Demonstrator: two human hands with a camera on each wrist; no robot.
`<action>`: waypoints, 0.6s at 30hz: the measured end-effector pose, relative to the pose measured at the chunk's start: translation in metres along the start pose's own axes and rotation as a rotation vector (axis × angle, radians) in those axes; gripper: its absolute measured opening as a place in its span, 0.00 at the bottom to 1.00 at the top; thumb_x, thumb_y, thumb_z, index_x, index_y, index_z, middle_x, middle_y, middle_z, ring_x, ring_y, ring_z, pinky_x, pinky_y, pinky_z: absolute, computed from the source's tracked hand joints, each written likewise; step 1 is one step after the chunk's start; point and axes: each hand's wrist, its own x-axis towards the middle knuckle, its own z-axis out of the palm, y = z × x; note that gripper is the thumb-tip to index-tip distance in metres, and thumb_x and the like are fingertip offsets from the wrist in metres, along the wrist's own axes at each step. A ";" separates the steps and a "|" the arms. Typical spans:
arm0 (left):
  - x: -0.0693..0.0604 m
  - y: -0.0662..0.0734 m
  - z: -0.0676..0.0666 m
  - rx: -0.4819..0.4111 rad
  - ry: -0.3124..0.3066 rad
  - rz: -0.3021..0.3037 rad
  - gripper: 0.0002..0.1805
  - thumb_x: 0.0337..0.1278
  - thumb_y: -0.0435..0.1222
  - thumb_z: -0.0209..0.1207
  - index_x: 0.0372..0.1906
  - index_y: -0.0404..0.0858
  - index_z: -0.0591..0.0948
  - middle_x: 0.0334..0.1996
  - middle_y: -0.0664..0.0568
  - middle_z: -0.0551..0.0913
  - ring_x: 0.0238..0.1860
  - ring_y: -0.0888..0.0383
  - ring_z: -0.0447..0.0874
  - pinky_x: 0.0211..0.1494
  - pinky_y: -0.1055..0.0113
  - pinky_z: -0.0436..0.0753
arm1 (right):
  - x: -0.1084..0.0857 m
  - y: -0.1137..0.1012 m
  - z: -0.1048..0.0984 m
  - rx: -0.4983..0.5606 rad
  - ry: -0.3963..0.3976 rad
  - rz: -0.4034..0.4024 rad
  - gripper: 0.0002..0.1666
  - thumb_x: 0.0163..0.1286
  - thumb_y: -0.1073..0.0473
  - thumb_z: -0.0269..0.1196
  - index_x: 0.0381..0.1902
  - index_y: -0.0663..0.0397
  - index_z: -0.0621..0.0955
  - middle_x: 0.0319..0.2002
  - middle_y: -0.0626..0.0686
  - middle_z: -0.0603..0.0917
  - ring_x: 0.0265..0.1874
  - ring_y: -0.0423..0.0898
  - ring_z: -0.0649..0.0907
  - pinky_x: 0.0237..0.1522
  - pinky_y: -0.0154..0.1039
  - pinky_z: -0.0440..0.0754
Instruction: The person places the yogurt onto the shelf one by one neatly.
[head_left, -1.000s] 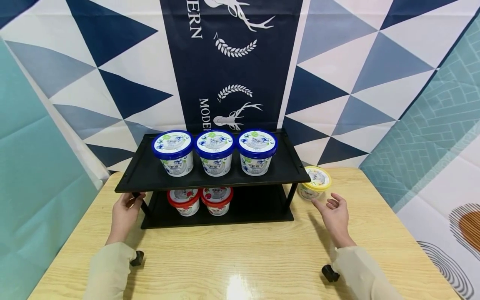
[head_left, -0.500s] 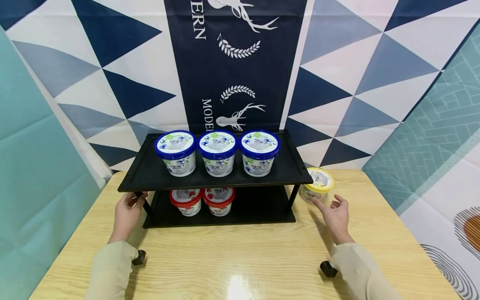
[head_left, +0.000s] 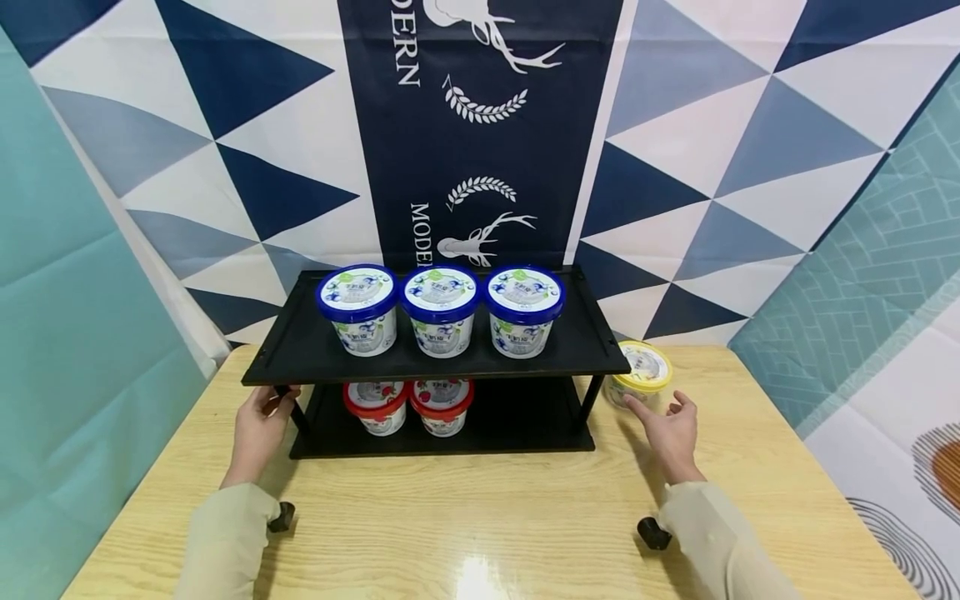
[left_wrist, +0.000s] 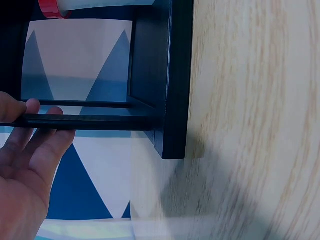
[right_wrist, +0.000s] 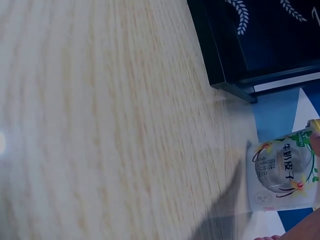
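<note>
My left hand (head_left: 258,425) grips the left front post (left_wrist: 95,122) of a black two-tier shelf (head_left: 442,368), thumb on one side and fingers on the other. On the upper tier stand three tubs with blue lids (head_left: 440,308). Below, to the left, sit two tubs with red lids (head_left: 442,408); the upper board partly hides them. My right hand (head_left: 670,437) is at the near side of a yellow-lidded tub (head_left: 641,371), its thumb and fingers apart. In the right wrist view the thumb (right_wrist: 316,142) overlaps that upright tub (right_wrist: 282,172); whether it touches, I cannot tell.
The wooden table (head_left: 465,508) extends in front of the shelf and to both sides. A patterned cloth wall (head_left: 480,125) rises close behind the shelf. A teal panel (head_left: 82,333) borders the left side.
The head view has shifted slightly, moving the shelf and tubs a little right and down in the picture. Both hands keep nearly the same places at the post and the yellow-lidded tub.
</note>
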 end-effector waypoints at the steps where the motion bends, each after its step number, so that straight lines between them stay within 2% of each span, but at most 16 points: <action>1: 0.000 0.000 0.000 -0.005 0.001 0.001 0.11 0.67 0.34 0.48 0.49 0.36 0.76 0.49 0.42 0.79 0.39 0.84 0.69 0.47 0.91 0.68 | 0.001 0.000 0.000 -0.002 -0.001 0.001 0.65 0.53 0.39 0.69 0.73 0.60 0.44 0.68 0.70 0.54 0.68 0.64 0.57 0.69 0.56 0.58; 18: 0.001 -0.001 0.001 0.001 0.009 0.015 0.10 0.67 0.33 0.48 0.48 0.35 0.75 0.47 0.40 0.80 0.39 0.85 0.68 0.47 0.92 0.67 | 0.010 -0.002 0.003 -0.022 -0.014 0.022 0.67 0.54 0.40 0.68 0.73 0.61 0.40 0.68 0.71 0.53 0.64 0.62 0.59 0.67 0.57 0.60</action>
